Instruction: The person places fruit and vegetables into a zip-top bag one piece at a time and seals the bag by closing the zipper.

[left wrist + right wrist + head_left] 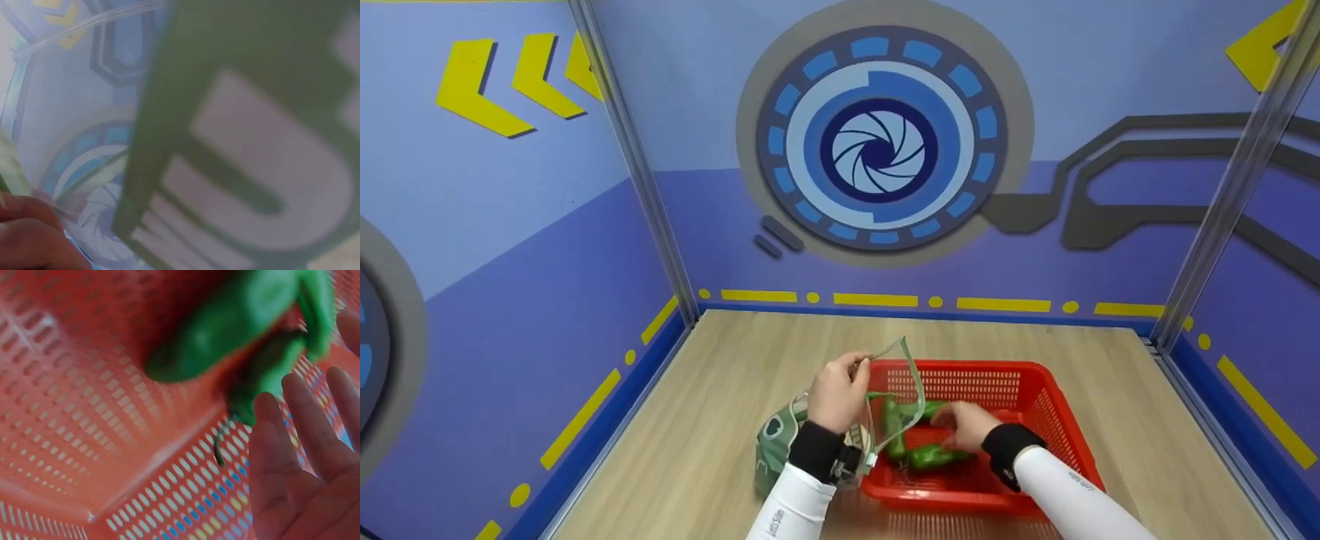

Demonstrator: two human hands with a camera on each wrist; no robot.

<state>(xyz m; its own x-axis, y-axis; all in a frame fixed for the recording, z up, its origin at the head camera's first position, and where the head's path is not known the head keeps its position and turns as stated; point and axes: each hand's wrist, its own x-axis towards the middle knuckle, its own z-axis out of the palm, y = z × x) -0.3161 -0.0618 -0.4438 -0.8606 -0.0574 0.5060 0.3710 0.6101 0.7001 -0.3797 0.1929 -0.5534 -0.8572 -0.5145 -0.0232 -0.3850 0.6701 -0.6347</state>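
Observation:
My left hand (838, 394) pinches the rim of a green printed plastic bag (776, 450), whose see-through mouth stands spread in a loop toward the basket. Close up in the left wrist view, the bag's green film (185, 124) with pale print fills much of the picture, fingers (34, 242) at its lower left. Several green peppers (934, 456) lie in a red basket (975, 499). Over them reaches my right hand (971, 427), fingers spread and nothing gripped. The right wrist view has its fingertips right beside a pepper (264, 365) with a thin curved stem.
The perforated basket stands on a light wood table (720, 375), with the bag at its left. Blue and purple panels (697, 225) rise around the back and sides of the table, joined by metal corner posts (641, 165).

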